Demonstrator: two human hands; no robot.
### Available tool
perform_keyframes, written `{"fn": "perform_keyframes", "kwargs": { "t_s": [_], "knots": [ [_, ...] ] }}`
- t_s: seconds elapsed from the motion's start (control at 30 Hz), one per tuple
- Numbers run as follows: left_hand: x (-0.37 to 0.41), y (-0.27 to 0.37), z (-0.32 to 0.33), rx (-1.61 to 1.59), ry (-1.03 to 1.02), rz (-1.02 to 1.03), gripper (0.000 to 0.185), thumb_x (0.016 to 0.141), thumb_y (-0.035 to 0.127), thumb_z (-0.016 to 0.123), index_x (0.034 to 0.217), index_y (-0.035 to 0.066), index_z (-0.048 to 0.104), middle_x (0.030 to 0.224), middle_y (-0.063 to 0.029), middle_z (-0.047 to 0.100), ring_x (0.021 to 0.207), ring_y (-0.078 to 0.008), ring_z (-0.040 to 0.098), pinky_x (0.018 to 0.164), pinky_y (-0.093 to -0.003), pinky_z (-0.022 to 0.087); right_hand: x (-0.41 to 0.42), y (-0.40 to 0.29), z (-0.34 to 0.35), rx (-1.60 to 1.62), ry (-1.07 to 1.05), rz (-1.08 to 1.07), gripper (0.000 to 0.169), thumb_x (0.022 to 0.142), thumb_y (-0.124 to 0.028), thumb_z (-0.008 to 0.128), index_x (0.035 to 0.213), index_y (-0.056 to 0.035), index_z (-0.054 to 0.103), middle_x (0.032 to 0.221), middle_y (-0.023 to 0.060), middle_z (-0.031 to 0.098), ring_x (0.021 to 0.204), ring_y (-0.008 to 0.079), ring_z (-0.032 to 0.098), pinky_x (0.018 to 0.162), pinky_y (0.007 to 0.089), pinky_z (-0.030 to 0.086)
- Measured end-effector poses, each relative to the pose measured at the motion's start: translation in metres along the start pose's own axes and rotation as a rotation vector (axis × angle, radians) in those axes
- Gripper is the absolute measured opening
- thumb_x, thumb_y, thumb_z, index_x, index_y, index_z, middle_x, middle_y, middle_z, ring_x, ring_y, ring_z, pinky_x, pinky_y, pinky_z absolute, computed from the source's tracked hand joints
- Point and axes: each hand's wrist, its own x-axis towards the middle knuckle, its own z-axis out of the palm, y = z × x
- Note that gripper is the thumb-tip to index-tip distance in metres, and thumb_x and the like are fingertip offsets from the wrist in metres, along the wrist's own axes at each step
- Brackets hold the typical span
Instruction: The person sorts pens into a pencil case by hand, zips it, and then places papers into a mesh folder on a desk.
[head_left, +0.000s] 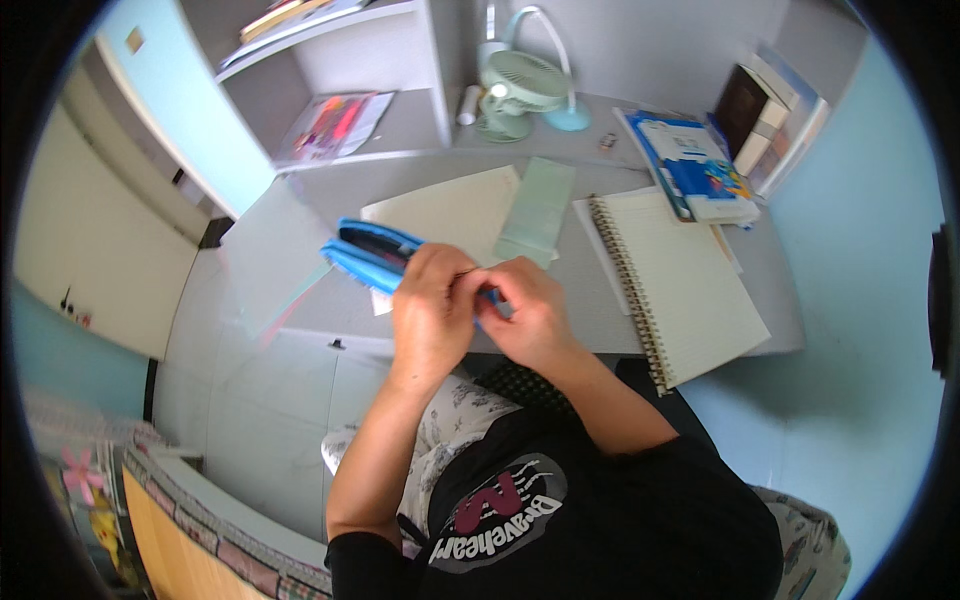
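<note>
A blue pencil case (367, 266) with its top gaping lies at the front of the desk, its dark inside showing. My left hand (435, 304) grips the case near its right end. Against it, my right hand (525, 307) has thumb and fingers pinched together at that same end, where bits of blue show between the hands. The exact part under my fingertips is hidden. Behind the hands are a cream sheet of paper (450, 206) and a pale green strip-shaped sheet (536, 206).
To the right, an open spiral notebook (682, 285) overhangs the front edge of the grey desk (776, 300). Books (690, 165) are stacked behind it. A green fan (521, 86) and a desk lamp (568, 116) stand at the back. Thin sheets (277, 259) stick out at left.
</note>
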Motion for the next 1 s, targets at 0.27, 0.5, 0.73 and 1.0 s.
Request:
{"fn": "perform_keyframes", "kwargs": {
  "t_s": [0.27, 0.5, 0.73, 1.0],
  "knots": [
    [-0.001, 0.01, -0.006, 0.576, 0.109, 0.296, 0.012, 0.066, 0.004, 0.072, 0.073, 0.005, 0.062, 0.078, -0.0046, 0.061, 0.082, -0.0261, 0.059, 0.084, -0.0392, 0.04, 0.003, -0.001, 0.004, 0.011, 0.05, 0.011, 0.022, 0.061, 0.005, 0.068, 0.079, -0.0041, 0.06, 0.075, 0.0098, 0.06, 0.065, 0.0298, 0.059, 0.055, 0.0382, 0.048],
    [0.009, -0.026, -0.017, 0.554, 0.2, 0.074, 0.014, 0.068, 0.01, 0.073, 0.075, 0.005, 0.062, 0.087, -0.0052, 0.059, 0.087, -0.0261, 0.055, 0.082, -0.0393, 0.04, 0.009, -0.005, 0.0, 0.004, -0.019, -0.007, 0.021, 0.063, 0.006, 0.068, 0.079, -0.0038, 0.057, 0.074, 0.0098, 0.059, 0.066, 0.0298, 0.058, 0.056, 0.0387, 0.048],
    [0.022, -0.075, -0.052, 0.469, 0.278, -0.142, 0.011, 0.071, 0.01, 0.073, 0.071, 0.004, 0.064, 0.092, -0.0077, 0.062, 0.087, -0.0271, 0.057, 0.077, -0.0383, 0.043, -0.001, -0.002, -0.008, 0.005, -0.059, -0.01, 0.022, 0.064, 0.006, 0.068, 0.081, -0.0036, 0.058, 0.078, 0.0108, 0.06, 0.07, 0.0301, 0.059, 0.057, 0.0372, 0.049],
    [0.029, -0.122, -0.089, -0.002, 0.28, -0.636, 0.021, 0.085, 0.017, 0.067, 0.077, -0.003, 0.065, 0.08, -0.0096, 0.067, 0.068, -0.0154, 0.061, 0.062, -0.0277, 0.048, -0.001, -0.001, -0.014, 0.01, -0.104, -0.01, 0.022, 0.067, 0.007, 0.068, 0.085, -0.0026, 0.06, 0.081, 0.0122, 0.06, 0.071, 0.0299, 0.06, 0.059, 0.0356, 0.049]
  ]
}}
